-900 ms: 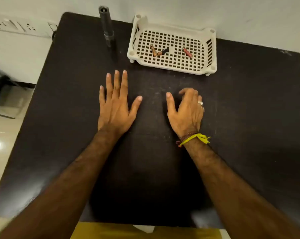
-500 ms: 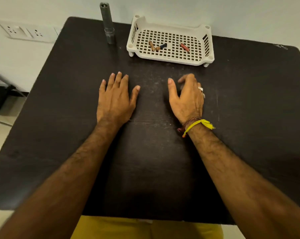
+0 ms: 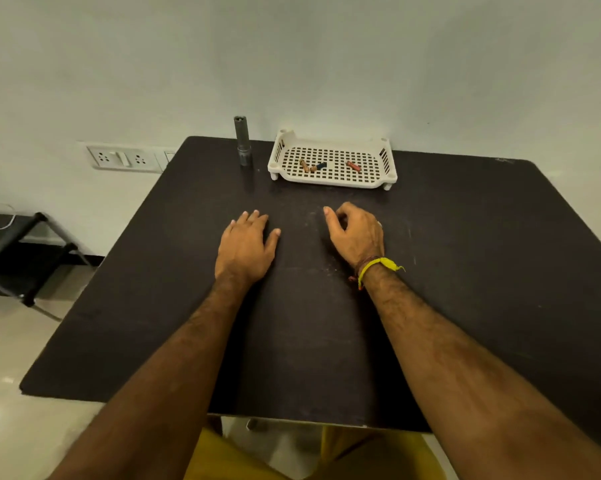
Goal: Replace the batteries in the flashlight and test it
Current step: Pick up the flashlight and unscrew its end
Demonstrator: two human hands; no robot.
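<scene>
A grey metal flashlight (image 3: 243, 141) stands upright at the back of the black table (image 3: 465, 271), just left of a white perforated tray (image 3: 332, 181). Three small batteries lie in the tray: a brown one (image 3: 304, 165), a brown-and-blue one (image 3: 319, 167) and a reddish one (image 3: 353, 166). My left hand (image 3: 245, 245) rests flat on the table, fingers slightly apart, holding nothing. My right hand (image 3: 356, 233) rests beside it with its fingers loosely curled and nothing in them; a yellow band circles its wrist. Both hands are well in front of the tray and the flashlight.
A white wall with a socket panel (image 3: 124, 157) rises directly behind the table. A black metal stand (image 3: 18, 251) is on the floor to the left. My yellow clothing shows below the table's near edge.
The camera has tilted up, so more wall shows. My left hand's fingers have drawn closer together and my right hand's fingers have curled a little more. The flashlight and batteries have not moved.
</scene>
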